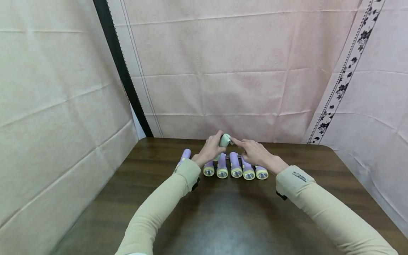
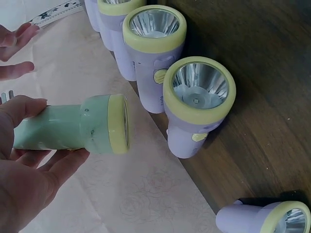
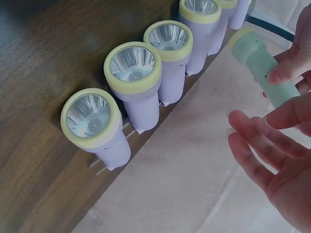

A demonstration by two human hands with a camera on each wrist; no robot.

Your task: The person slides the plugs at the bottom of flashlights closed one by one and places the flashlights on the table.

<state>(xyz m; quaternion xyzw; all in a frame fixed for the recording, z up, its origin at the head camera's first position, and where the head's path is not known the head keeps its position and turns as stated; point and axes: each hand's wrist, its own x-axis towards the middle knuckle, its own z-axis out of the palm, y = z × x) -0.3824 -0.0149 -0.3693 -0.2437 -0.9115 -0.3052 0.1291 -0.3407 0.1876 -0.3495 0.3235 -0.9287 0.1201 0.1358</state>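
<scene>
My left hand (image 1: 210, 150) grips a green flashlight (image 2: 73, 127) round its body, fingers beneath and thumb on top. The light has a pale yellow rim and is held above the table, its two metal plug prongs (image 2: 7, 96) sticking out near the tail. My right hand (image 1: 256, 152) is close to the prong end with its fingers extended; whether a fingertip touches the light I cannot tell. Below both hands, several purple flashlights (image 1: 222, 164) with yellow rims lie in a row, lenses toward me. Metal prongs (image 3: 99, 165) show beside one of them.
Another purple flashlight (image 1: 186, 154) lies apart, left of the row. The dark wood table (image 1: 223, 219) ends just behind the flashlights. Pale patterned cloth (image 1: 223, 88) hangs behind and at both sides.
</scene>
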